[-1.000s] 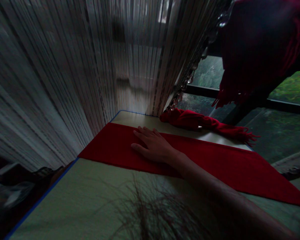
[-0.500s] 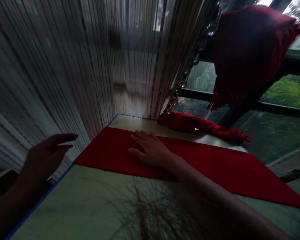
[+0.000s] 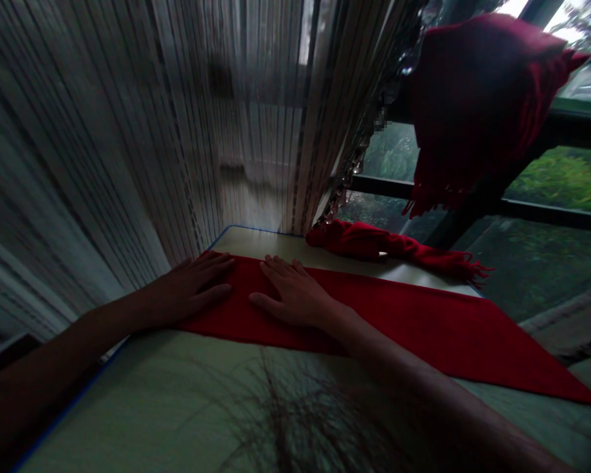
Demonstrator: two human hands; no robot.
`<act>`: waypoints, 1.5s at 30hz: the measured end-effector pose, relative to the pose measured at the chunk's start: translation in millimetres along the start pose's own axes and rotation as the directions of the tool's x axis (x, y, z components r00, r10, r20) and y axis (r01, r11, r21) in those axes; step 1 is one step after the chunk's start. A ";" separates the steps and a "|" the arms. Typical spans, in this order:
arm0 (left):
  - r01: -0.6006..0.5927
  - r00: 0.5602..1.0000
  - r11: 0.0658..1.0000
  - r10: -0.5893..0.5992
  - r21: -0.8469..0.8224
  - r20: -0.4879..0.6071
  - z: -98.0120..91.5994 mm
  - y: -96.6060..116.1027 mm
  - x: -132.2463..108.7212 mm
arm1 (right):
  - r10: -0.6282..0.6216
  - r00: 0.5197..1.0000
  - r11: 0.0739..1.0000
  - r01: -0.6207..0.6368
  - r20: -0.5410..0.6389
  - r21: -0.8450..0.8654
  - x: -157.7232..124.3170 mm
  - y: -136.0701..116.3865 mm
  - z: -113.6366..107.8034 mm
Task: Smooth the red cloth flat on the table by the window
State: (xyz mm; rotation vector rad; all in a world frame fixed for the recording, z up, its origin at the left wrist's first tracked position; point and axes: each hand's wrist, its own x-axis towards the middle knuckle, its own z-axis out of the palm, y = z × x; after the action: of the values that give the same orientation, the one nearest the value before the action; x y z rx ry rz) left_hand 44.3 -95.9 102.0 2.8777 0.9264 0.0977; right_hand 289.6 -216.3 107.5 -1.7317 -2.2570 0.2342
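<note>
A long red scarf (image 3: pixel 414 322) lies flat across the pale table (image 3: pixel 152 401), running from its left edge toward the lower right. My left hand (image 3: pixel 192 289) rests palm down on the scarf's left end, fingers stretched out. Beside it, my right hand (image 3: pixel 293 292) presses flat on the scarf with its fingers spread and thumb pointing left. Neither hand grips the cloth. Part of the scarf's left end is hidden under my left hand and wrist.
A bunched red fringed scarf (image 3: pixel 389 243) lies along the table's far edge. Another fringed red scarf (image 3: pixel 482 105) hangs before the window (image 3: pixel 561 184) at upper right. A string curtain (image 3: pixel 256 131) falls behind and left of the table. Dark hair strands hang in the lower middle.
My left hand has moved right from beyond the table's left edge and come down flat on the scarf. My right hand has stayed nearly in place.
</note>
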 end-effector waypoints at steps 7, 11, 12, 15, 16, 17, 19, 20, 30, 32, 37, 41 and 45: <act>-0.072 0.997 0.997 0.072 0.027 0.003 -36.2 1.9 -0.6 | -0.011 1.000 1.000 0.011 -0.003 0.003 0.2 1.2 0.7; -0.005 0.993 0.999 0.010 0.039 -0.119 -46.2 4.8 15.2 | -0.018 1.000 1.000 0.018 -0.007 0.008 0.5 1.9 1.5; -0.007 0.987 1.000 0.012 0.028 -0.158 -42.3 6.3 20.6 | -0.016 1.000 1.000 0.016 -0.009 0.007 0.6 2.1 1.8; -0.037 0.985 0.999 0.037 0.003 -0.167 -21.4 9.9 35.1 | -0.012 1.000 1.000 0.012 -0.016 0.005 0.7 2.4 2.4; -0.030 0.991 1.000 0.031 0.009 -0.133 -14.4 10.3 38.0 | -0.014 1.000 1.000 0.014 -0.018 0.003 0.8 2.4 2.6; -0.020 0.995 1.000 0.022 0.020 -0.095 -8.7 10.4 39.4 | -0.015 1.000 1.000 0.015 -0.019 0.002 0.9 2.5 2.7; -0.005 1.000 0.999 0.006 0.046 -0.022 -2.6 10.1 37.7 | -0.016 1.000 1.000 0.016 -0.018 -0.004 1.1 2.5 2.6; -0.001 1.000 0.998 0.001 0.059 0.001 -2.1 9.9 35.1 | -0.016 1.000 1.000 0.016 -0.015 -0.007 1.1 2.4 2.5; 0.048 0.998 0.995 -0.051 0.088 0.030 -4.6 11.9 17.6 | -0.022 1.000 1.000 0.022 -0.005 -0.015 2.0 1.6 1.8; 0.056 0.998 0.995 -0.058 0.082 0.028 -3.3 11.0 17.8 | -0.024 1.000 1.000 0.024 -0.007 -0.015 2.3 2.0 2.4; 0.057 0.998 0.995 -0.059 0.081 0.024 -2.3 7.4 17.8 | -0.019 1.000 1.000 0.019 -0.005 -0.012 2.6 1.9 2.4; 0.047 0.998 0.993 -0.050 0.104 0.032 -4.6 8.0 17.6 | -0.015 1.000 1.000 0.015 0.001 -0.006 2.0 0.5 0.9; 0.016 0.999 0.992 -0.022 0.123 0.049 -7.9 17.4 11.9 | -0.003 1.000 1.000 0.003 0.011 -0.012 1.1 -1.3 -1.0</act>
State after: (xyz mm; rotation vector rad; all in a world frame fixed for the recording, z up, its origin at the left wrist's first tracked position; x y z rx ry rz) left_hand 63.2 -102.3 112.4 2.9667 0.9838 -0.0350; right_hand 288.4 -215.7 109.0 -1.7372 -2.2732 0.2312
